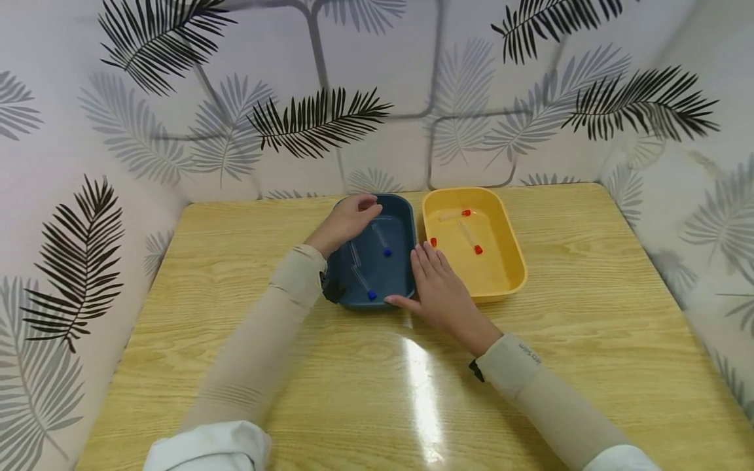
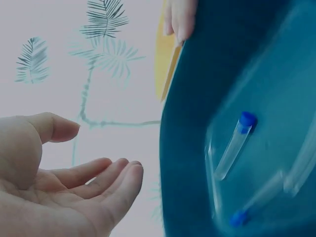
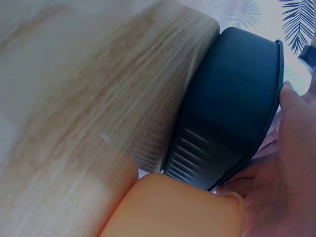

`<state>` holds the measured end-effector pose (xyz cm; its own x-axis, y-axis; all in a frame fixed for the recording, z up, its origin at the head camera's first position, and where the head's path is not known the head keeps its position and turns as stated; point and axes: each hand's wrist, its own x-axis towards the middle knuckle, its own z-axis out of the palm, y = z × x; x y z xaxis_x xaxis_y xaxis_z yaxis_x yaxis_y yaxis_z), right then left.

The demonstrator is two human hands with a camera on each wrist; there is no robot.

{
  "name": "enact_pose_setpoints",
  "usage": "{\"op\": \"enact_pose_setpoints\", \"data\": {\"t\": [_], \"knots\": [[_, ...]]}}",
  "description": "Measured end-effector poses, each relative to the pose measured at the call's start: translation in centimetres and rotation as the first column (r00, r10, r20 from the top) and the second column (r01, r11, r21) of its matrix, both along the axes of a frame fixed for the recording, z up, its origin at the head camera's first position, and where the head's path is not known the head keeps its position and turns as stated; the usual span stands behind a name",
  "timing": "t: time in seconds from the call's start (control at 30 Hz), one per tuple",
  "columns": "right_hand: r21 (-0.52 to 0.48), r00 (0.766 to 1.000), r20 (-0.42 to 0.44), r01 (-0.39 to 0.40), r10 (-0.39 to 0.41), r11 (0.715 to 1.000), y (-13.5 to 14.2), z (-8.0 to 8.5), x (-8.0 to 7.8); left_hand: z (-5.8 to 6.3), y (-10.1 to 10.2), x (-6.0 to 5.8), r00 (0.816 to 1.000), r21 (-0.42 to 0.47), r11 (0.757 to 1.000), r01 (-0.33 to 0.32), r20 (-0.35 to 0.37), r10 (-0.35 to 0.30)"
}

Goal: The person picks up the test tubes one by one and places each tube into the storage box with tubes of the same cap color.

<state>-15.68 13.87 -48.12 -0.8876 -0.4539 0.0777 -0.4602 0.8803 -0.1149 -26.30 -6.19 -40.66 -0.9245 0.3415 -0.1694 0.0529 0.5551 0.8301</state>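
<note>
A dark blue plastic tray (image 1: 389,275) stands on the table with several clear test tubes in it; blue caps show on some, such as one tube (image 2: 232,150) near the tray's wall. My left hand (image 1: 349,221) is over the tray's far left corner. Its fingers are loosely bent, with nothing between them and the thumb (image 2: 59,129). At the tray's near right corner, my right hand (image 1: 442,294) rests along the rim, fingers straight and thumb spread toward the front edge. Close beside that hand, a yellow tray (image 1: 501,284) holds test tubes with red caps (image 1: 478,249).
Both trays stand side by side toward the back of the wooden table (image 1: 589,281). Behind them rises a pale curtain (image 1: 389,157) with a leaf pattern. A bright light reflection lies on the tabletop in front of the trays.
</note>
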Motion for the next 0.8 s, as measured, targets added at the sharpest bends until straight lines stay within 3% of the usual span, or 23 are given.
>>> {"op": "enact_pose_setpoints", "data": {"t": [0.3, 0.53, 0.8], "knots": [[0.013, 1.0, -0.02, 0.016, -0.016, 1.0, 0.3, 0.3, -0.1, -0.5, -3.6, 2.8, 0.978, -0.043, 0.999, -0.03, -0.208, 0.021], [0.027, 0.999, -0.042, 0.017, -0.016, 1.0, 0.6, 0.1, -0.2, -1.4, -6.3, 5.3, 0.948, -0.053, 0.994, -0.099, -0.308, 0.078], [-0.033, 0.993, -0.115, 0.01, -0.014, 0.999, 2.1, 0.5, 0.2, -2.5, -9.1, 8.4, 0.917, -0.173, 0.975, -0.141, -0.394, 0.062]]}}
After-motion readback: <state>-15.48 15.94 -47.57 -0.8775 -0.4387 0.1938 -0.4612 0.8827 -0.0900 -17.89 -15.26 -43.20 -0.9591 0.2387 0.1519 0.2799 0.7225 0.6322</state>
